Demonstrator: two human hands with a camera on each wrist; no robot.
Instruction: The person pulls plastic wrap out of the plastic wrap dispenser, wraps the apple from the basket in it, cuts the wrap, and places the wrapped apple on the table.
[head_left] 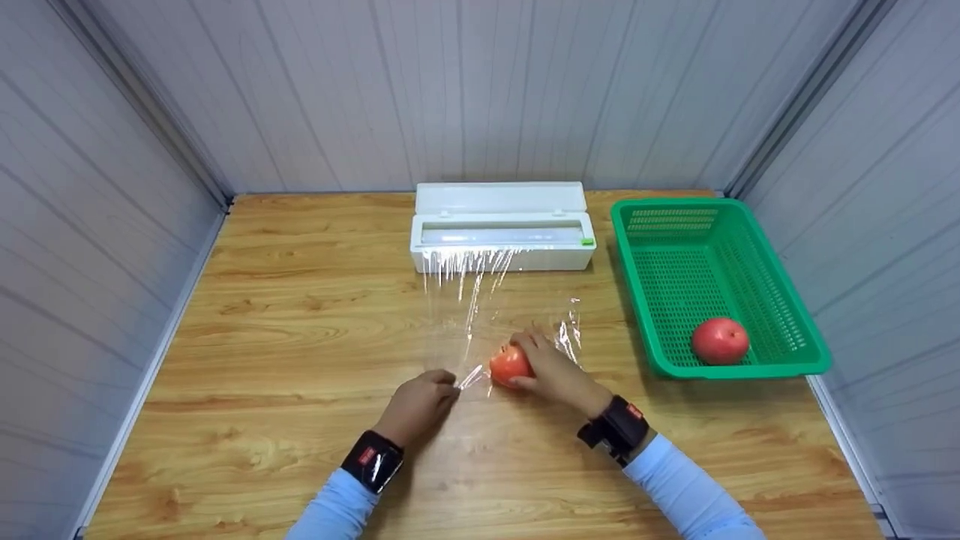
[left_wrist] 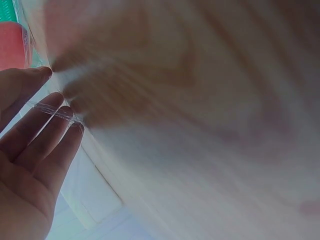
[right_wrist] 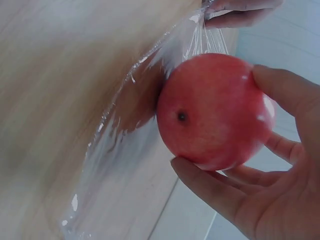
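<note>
A red apple (head_left: 510, 365) sits on a sheet of cling film (head_left: 480, 300) pulled out across the wooden table (head_left: 285, 315) from a white dispenser box (head_left: 501, 238). My right hand (head_left: 534, 361) grips the apple from its right side, thumb and fingers curled round it; the right wrist view shows the apple (right_wrist: 215, 110) held in the fingers (right_wrist: 210, 187), with film (right_wrist: 125, 150) stretched beside it. My left hand (head_left: 448, 387) pinches the film's near edge just left of the apple. In the left wrist view a gathered strand of film (left_wrist: 55, 112) crosses the fingertips (left_wrist: 75, 132).
A green plastic basket (head_left: 780, 300) stands at the right of the table, with a second red apple (head_left: 720, 340) in its near end. Grey panel walls close in the table on three sides. The dispenser's lid stands open at the back.
</note>
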